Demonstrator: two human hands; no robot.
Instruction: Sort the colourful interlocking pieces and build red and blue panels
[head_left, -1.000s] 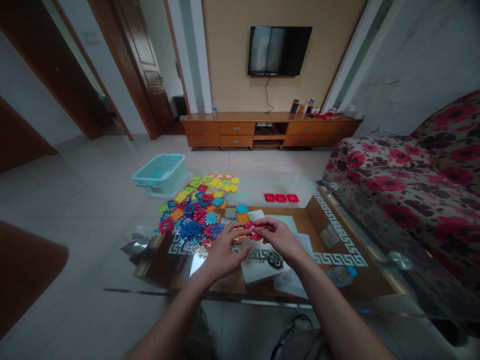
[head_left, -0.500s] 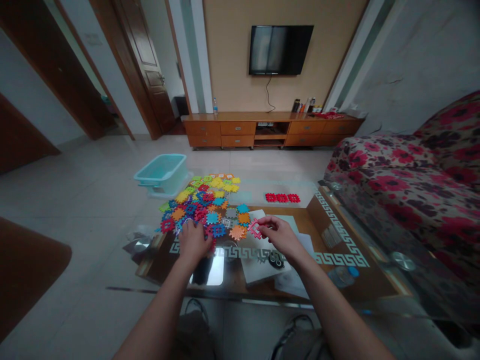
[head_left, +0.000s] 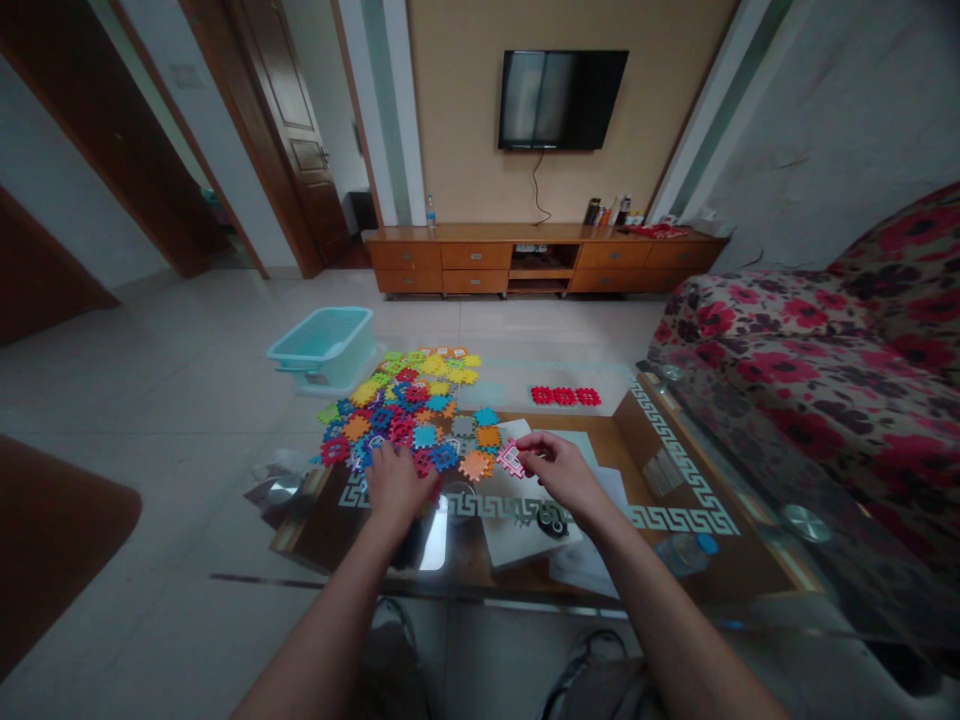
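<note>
On glass point(head_left: 466, 545), toothed square tiles point(head_left: 425, 436)

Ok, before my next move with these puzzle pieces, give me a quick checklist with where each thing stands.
1. Right hand holds the pink piece: ok, pinched at its edge.
2. Left hand clear of the pile: not ok, it is at the near edge.
3. Left hand has a piece gripped: cannot tell, fingertips are hidden.
4. Row of three red pieces apart from the pile: ok.
5. Pile sorted by colour: not ok, blue, red and orange lie mixed.
</note>
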